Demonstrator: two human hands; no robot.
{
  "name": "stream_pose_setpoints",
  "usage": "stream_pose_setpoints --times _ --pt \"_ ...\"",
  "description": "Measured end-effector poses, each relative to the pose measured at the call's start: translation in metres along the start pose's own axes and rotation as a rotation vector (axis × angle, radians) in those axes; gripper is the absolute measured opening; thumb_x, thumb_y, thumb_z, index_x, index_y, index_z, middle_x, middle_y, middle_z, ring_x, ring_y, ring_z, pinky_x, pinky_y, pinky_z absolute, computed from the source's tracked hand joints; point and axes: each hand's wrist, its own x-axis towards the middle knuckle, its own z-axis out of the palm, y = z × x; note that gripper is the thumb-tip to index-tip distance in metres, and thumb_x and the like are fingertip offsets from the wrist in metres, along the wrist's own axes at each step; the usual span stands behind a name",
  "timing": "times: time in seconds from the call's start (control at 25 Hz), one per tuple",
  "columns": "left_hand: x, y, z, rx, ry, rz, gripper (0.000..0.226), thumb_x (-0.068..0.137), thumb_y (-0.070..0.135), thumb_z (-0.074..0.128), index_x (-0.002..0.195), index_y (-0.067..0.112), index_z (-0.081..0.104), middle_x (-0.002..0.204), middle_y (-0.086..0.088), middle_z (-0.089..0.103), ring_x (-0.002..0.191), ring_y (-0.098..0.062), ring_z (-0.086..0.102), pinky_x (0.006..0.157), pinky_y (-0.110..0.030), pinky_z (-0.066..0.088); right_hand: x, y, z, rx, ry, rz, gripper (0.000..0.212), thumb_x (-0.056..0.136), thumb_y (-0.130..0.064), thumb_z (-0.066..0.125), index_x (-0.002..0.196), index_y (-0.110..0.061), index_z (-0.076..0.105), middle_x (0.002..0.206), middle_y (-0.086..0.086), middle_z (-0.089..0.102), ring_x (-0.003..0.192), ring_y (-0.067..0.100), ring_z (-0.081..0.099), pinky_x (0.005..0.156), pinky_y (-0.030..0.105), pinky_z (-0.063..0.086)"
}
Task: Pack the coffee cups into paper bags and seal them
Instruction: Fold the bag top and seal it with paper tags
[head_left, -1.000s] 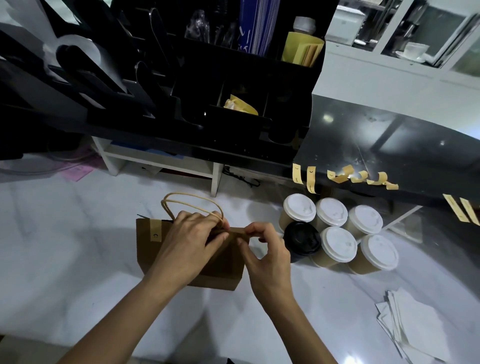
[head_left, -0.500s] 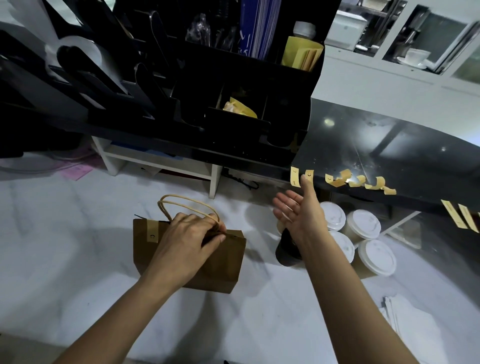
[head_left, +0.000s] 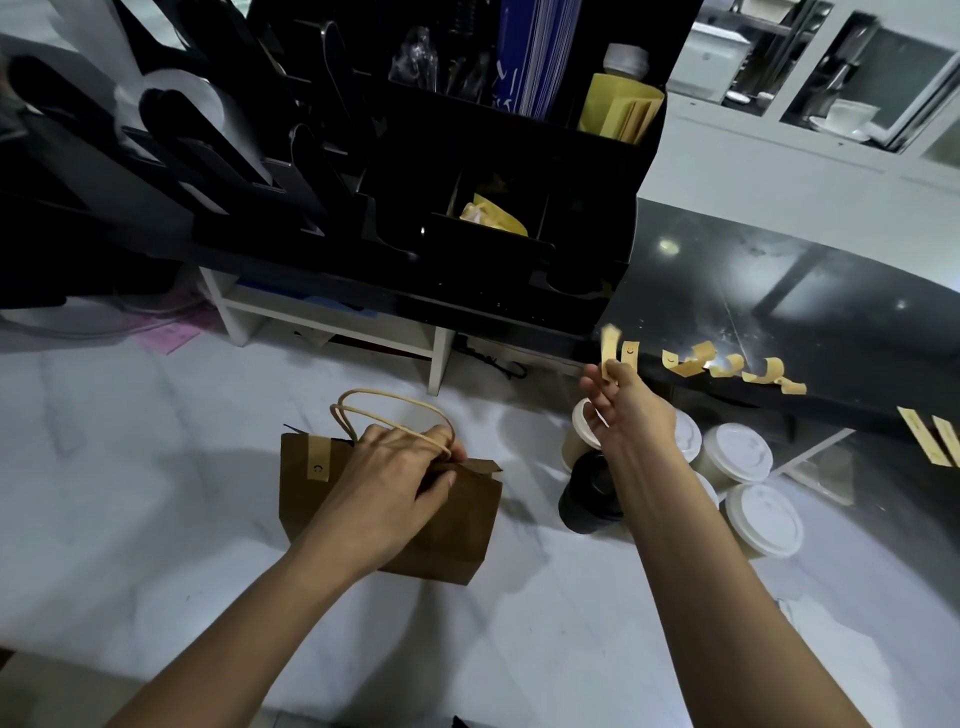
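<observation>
A brown paper bag with tan rope handles stands on the white counter, one sticker strip on its top left edge. My left hand grips the bag's folded top by the handles. My right hand is raised near the black shelf edge and pinches a tan sticker strip. Below that arm stand several coffee cups: one with a black lid and white-lidded ones, partly hidden by my forearm.
More tan sticker strips hang along the edge of the black shelf, two further right. A black organizer with lids and sleeves stands behind. White napkins lie at the right.
My right hand left the bag's top, reached up to the shelf edge and took hold of a sticker strip. My left hand stayed on the bag.
</observation>
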Motion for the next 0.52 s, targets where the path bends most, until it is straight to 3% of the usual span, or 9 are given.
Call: stream_pose_setpoints --times 0.16,0.32,0.52 --pt "0.001 -0.006 0.001 -0.003 -0.035 -0.043 0.020 0.097 0.034 0.058 0.114 0.043 0.055 0.111 0.021 0.059 0.107 -0.006 0.040 0.087 -0.026 0.036 -0.007 0.002 -0.002 -0.008 0.001 -0.041 0.008 0.095 -0.019 0.066 0.097 -0.012 0.068 0.078 0.001 0.078 0.060 0.009 0.071 0.056 0.022 0.049" --pt "0.000 -0.007 0.003 -0.011 -0.002 -0.057 0.019 0.095 0.035 0.060 0.113 0.041 0.058 0.112 0.017 0.062 0.110 -0.008 0.043 0.092 -0.031 0.043 -0.028 0.019 -0.008 -0.054 -0.061 -0.077 0.013 0.095 -0.020 0.068 0.098 -0.008 0.071 0.083 0.004 0.079 0.062 0.010 0.071 0.050 0.021 0.049" --pt "-0.003 -0.006 0.006 -0.022 0.063 -0.063 0.021 0.096 0.033 0.060 0.117 0.036 0.062 0.110 0.009 0.065 0.107 -0.013 0.045 0.091 -0.034 0.044 -0.062 0.037 -0.016 -0.138 -0.141 -0.060 0.019 0.094 -0.025 0.072 0.100 -0.007 0.075 0.089 0.006 0.080 0.066 0.012 0.072 0.056 0.025 0.051"
